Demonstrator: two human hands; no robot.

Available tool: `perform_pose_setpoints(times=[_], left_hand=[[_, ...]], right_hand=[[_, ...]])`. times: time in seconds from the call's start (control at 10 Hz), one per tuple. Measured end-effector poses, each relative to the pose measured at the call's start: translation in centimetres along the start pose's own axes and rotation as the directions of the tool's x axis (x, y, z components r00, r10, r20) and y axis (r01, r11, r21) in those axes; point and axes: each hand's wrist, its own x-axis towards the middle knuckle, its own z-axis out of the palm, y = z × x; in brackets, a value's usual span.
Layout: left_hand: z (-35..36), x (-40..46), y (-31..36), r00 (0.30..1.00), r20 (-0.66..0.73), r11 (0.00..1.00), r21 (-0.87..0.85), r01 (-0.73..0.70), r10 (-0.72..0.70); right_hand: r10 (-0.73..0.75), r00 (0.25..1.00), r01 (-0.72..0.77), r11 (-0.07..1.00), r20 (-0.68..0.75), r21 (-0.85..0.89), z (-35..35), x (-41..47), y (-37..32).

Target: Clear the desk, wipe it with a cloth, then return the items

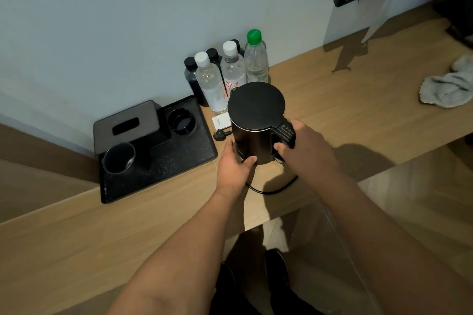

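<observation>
Black kettle (256, 120) upright on desk (332, 110), handle toward person, both hands (302, 147) clamped on it.

Head camera looks steeply down, close over the desk (332, 100).

Matte black round plastic kettle (256, 120) centre frame. Speckled black rectangular tray (163, 161) lower left of it. Clear plastic bottles behind: two white caps (229, 46), one green cap (254, 36). Light-grey crumpled cloth (448, 87) far right. Pale wood-grain desk (76, 233).
</observation>
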Motion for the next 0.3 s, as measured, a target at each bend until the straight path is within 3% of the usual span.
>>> perform_pose_setpoints(times=[0.1,0.2,0.3], left_hand=[[-1.8,-0.7,0.9,0.998,-0.057,0.999,0.042,0.013,-0.011],[-3.8,-1.6,1.5,0.993,-0.116,0.998,0.065,-0.025,0.032],[-6.3,-2.8,1.7,0.977,-0.194,0.995,0.068,-0.072,0.085]], right_hand=[[-0.065,0.992,0.065,0.998,-0.104,-0.009,0.2,-1.0,-0.8],[-0.248,0.949,0.23,0.967,-0.194,-0.113,0.3,-1.4,-2.0],[-0.31,0.939,0.285,0.944,-0.148,-0.164,0.3,-2.0,-4.2]])
